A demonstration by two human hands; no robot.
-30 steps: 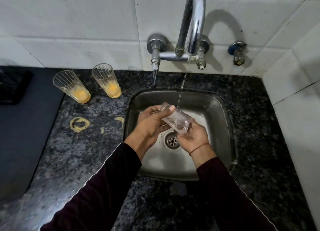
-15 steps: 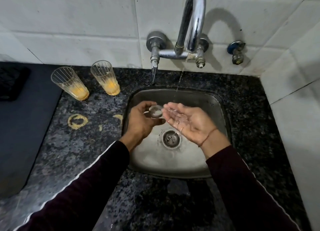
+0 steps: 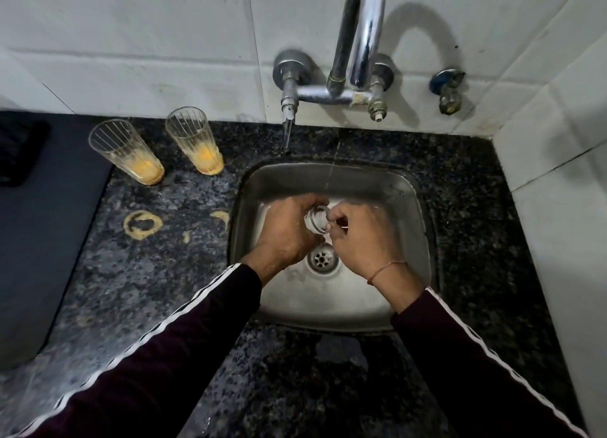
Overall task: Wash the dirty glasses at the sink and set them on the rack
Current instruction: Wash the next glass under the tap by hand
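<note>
- Head view, single frame, looking down at square stainless steel sink (image 3: 407, 207) sunk in black speckled granite counter (image 3: 157, 273).
- Clear drinking glass (image 3: 317, 220) held over the basin, just at 12 o'clock of round steel drain (image 3: 322, 259); circular end turned toward camera, rest hidden by both hands.
- Left hand (image 3: 287, 232) at 9 o'clock of the glass, fingers curled round its body, gripping.
- Right hand (image 3: 359, 240) at 3 o'clock of the glass, fingers curled, thumb and fingertips pinching at the glass end; fingers inside or on the rim: cannot tell.
- Thin red thread (image 3: 386, 270) round right wrist; dark maroon sleeves with white stripes (image 3: 157, 365) on both arms.
- Thin stream of water falling from curved chrome wall faucet (image 3: 361, 43) at 12 o'clock, landing at the hands.
- Two tall ribbed clear glasses with orange residue in the bottom, upright on counter at 10 o'clock of sink: nearer-left glass (image 3: 126, 152), second glass (image 3: 195, 140) just beside it, apart.
- Orange ring stain (image 3: 143, 225) and smaller orange smears (image 3: 220, 216) on counter at 9 o'clock of sink.
- Small blue-handled tap (image 3: 448, 89) on white tiled wall (image 3: 131, 43) at 1 o'clock.
- Dark grey mat (image 3: 39, 240) at far 9 o'clock edge.
</note>
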